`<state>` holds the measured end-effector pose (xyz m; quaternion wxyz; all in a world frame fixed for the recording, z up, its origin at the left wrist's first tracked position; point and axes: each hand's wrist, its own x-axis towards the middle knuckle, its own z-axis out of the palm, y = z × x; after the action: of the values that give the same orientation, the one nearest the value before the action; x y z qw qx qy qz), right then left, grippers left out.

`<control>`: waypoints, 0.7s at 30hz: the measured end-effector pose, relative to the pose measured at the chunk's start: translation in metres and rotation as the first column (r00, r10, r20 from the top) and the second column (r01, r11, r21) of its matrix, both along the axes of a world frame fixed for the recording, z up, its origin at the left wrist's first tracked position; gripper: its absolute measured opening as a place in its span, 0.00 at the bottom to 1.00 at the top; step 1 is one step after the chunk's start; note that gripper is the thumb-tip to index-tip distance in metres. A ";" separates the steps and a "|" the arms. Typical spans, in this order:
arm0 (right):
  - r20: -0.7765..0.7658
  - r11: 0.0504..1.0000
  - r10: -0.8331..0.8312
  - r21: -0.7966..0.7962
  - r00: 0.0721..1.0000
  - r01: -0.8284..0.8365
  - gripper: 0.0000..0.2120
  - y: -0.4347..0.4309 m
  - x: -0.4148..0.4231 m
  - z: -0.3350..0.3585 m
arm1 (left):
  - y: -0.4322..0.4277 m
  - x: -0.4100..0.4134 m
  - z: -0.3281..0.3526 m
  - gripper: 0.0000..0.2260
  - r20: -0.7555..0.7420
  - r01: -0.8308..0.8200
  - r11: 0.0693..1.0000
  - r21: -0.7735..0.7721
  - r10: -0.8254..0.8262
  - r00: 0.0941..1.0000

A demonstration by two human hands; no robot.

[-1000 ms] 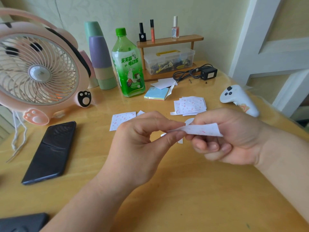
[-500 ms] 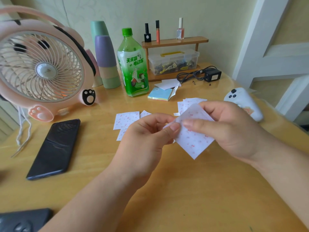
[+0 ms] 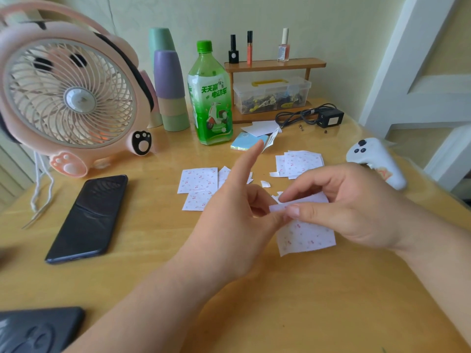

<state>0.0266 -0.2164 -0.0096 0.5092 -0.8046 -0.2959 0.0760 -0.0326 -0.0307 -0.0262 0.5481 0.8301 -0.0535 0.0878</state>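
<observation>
Hovering over the table [image 3: 293, 314], right of the phone [image 3: 88, 219], both hands pinched the paper [image 3: 305, 236]. The right hand [image 3: 356, 207] clamped its folded edge, which ran left-right, while the left hand [image 3: 234, 225] nipped the near-left end, forefinger stretched free.

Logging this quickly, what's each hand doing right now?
Left hand: pinches the patterned paper at its left edge, index finger raised.
Right hand: pinches the patterned paper along its folded top edge.
</observation>
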 end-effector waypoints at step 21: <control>0.668 0.983 0.044 -0.163 0.743 0.088 0.07 0.001 -0.012 0.002 | 0.005 0.006 0.003 0.32 -0.254 -0.092 0.835 -0.543 -0.059 0.965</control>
<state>0.0151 -0.2155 -0.0073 0.2935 -0.8254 -0.4406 -0.1963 -0.0262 -0.0255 -0.0237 0.7648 0.6420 0.0536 -0.0054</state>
